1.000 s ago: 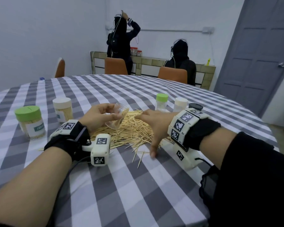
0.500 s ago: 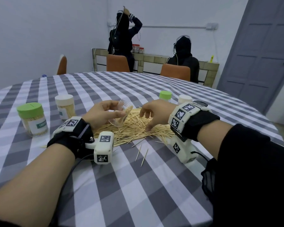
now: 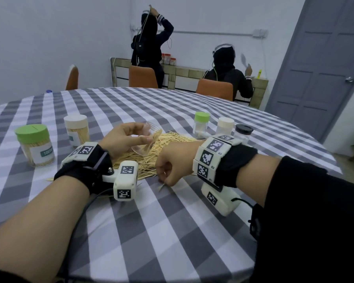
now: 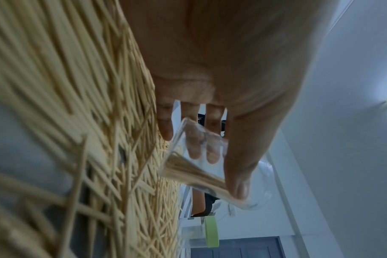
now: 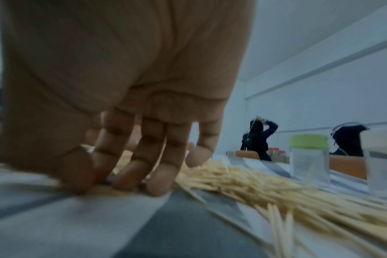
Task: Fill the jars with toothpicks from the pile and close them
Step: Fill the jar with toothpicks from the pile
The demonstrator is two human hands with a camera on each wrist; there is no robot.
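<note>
While the left hand (image 3: 122, 140) grips the tilted jar (image 3: 146, 142), the right hand (image 3: 172, 162), fingers curled pinching toothpicks (image 5: 243, 181), may scatter them across the surface (image 3: 151, 231)

Clear open jar (image 3: 147, 142), tilted in the left hand (image 3: 122, 139), part-filled with toothpicks. Toothpick pile (image 3: 168, 144) lies directly below it; the right hand (image 3: 173, 163) pinches stray toothpicks at the pile's near edge.

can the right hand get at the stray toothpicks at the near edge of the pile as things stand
Probably yes. The right hand is already down at the near edge of the toothpick pile, its fingers curled onto the checked tablecloth among loose sticks. The left hand holds the clear jar farther back, out of the way.
</note>
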